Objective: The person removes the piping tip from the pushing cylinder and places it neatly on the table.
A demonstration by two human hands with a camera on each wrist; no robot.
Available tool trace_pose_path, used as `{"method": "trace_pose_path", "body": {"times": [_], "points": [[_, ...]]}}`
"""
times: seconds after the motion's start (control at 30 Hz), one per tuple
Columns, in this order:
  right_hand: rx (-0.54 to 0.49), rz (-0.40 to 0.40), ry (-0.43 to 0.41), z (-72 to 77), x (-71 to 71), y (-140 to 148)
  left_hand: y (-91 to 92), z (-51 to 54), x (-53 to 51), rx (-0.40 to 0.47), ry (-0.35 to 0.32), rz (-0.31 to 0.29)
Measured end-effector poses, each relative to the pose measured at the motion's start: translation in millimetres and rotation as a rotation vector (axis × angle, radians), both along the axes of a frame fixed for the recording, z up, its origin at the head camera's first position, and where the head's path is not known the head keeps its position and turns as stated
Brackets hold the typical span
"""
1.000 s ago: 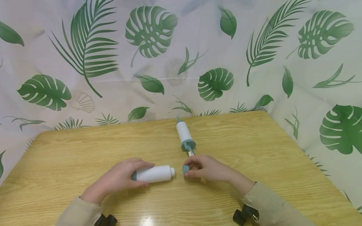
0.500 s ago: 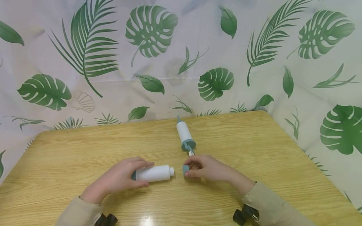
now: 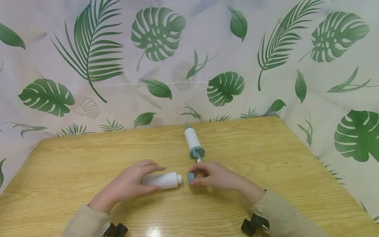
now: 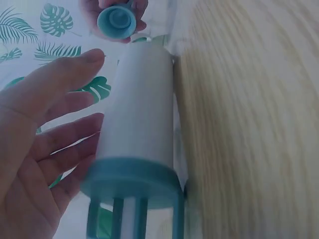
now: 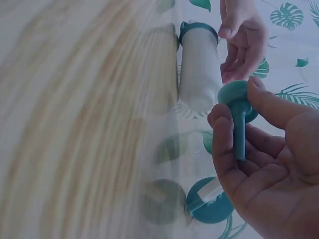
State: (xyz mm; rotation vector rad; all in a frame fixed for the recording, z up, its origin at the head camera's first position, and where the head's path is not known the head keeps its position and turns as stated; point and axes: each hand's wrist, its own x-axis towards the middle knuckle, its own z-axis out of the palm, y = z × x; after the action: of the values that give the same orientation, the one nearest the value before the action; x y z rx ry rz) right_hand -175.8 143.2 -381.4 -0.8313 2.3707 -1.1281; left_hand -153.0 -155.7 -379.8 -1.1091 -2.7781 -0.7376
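Your head view is bright and fairly even, with white glare on the counter (image 3: 88,158) at the bottom and soft shadows beneath your left hand (image 3: 131,181) and right hand (image 3: 215,177). Your wrist views are dimmer and hazy, the counter there softly blurred.

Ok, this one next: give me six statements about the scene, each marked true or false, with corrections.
1. The right hand pinches a teal nozzle. True.
2. The near white tube stands upright. False: it lies on its side on the wooden table.
3. The nozzle is apart from the near white tube. True.
4. The left hand is clenched into a fist. False: its fingers are open beside that tube.
5. On the far tube, the teal tip faces the person. False: it points away, toward the leaf-print backdrop.
6. The right sleeve is beige. True.
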Motion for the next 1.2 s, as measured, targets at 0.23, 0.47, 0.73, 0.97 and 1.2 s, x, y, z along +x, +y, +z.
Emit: {"method": "trace_pose_path", "body": {"times": [0.23,0.47,0.73,0.97,1.2], "points": [[-0.04,0.02,0.002,7.3,2.0,-11,19.6,2.4,2.3,0.129,0.009,-0.045],[-0.072,0.033,0.015,9.0,1.5,-20,37.6,-2.3,2.8,0.214,0.051,-0.129],[-0.136,0.056,-0.027,7.7,2.7,-24,48.2,-5.3,1.0,0.243,0.074,-0.097],[-0.145,0.058,-0.013,8.4,2.0,-23,48.7,-5.7,1.7,0.304,-0.02,-0.045],[-0.125,0.053,0.031,8.1,-1.4,-14,41.3,-3.6,2.3,0.322,-0.027,-0.012]]}}
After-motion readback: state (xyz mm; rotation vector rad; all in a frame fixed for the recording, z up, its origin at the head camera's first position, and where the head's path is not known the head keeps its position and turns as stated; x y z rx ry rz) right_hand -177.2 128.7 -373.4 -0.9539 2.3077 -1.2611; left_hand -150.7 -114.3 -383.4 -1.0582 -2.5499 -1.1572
